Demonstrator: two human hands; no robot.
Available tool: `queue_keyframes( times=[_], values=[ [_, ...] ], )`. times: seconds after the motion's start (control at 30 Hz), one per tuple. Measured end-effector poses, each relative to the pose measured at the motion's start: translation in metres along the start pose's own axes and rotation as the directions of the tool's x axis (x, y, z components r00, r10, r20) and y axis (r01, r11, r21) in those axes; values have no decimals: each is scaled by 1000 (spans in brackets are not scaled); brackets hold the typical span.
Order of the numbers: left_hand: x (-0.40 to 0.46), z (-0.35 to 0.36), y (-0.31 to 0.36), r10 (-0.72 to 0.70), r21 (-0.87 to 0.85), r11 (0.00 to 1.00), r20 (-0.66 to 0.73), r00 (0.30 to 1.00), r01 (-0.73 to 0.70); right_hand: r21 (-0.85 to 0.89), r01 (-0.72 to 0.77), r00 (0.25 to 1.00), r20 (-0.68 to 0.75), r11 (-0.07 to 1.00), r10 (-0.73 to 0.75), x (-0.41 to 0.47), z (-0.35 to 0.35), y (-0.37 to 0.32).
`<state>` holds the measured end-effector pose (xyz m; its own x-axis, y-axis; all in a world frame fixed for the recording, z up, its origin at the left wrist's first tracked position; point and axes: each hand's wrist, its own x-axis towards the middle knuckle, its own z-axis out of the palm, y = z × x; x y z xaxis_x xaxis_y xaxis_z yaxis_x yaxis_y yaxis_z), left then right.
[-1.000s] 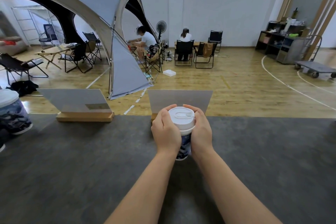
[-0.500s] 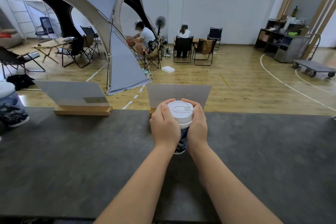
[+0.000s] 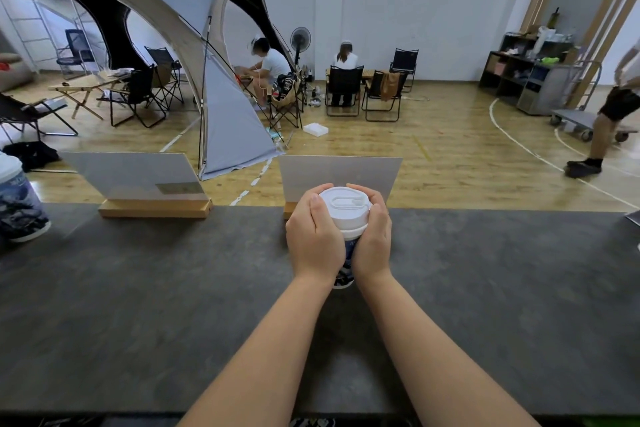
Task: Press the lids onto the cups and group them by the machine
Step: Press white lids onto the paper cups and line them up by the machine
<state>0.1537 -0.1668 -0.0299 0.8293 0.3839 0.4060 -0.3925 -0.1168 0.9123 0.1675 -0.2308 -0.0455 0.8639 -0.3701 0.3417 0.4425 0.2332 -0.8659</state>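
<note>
The person's left hand (image 3: 314,239) and right hand (image 3: 373,236) are wrapped around the tall blue-and-white paper cup (image 3: 346,262) standing on the dark grey counter (image 3: 138,305). Their fingers curl over its round white plastic lid (image 3: 344,206). To do this well, they should push down evenly all around the rim and keep the cup straight up.

A single head-worn wide-angle camera looks forward and down from the near edge of a dark counter (image 3: 138,305), close above the wearer's forearms. The left hand (image 3: 313,239) and right hand (image 3: 374,236) sit at frame centre near the counter's far edge. Beyond, the lens takes in a wooden gym floor (image 3: 433,149), bowing lines at the margins.
</note>
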Motion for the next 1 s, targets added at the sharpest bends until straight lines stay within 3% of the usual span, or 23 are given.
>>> queue_keyframes(
  times=[0.27, 0.53, 1.0],
  values=[
    [1, 2, -6, 29, -10, 1000, -46, 999, -30, -19, 42, 999, -11, 999, -42, 0, 0, 1],
    [-7, 14, -10, -95, -295, 954, -140, 986, 50, 40, 17, 1000, -19, 999, -16, 1, 2, 4],
    [-9, 10, -17, -169, -238, 959, -44, 985, 154, -16, 2, 1000, 27, 1000, -1, 1, -3, 6]
  ],
)
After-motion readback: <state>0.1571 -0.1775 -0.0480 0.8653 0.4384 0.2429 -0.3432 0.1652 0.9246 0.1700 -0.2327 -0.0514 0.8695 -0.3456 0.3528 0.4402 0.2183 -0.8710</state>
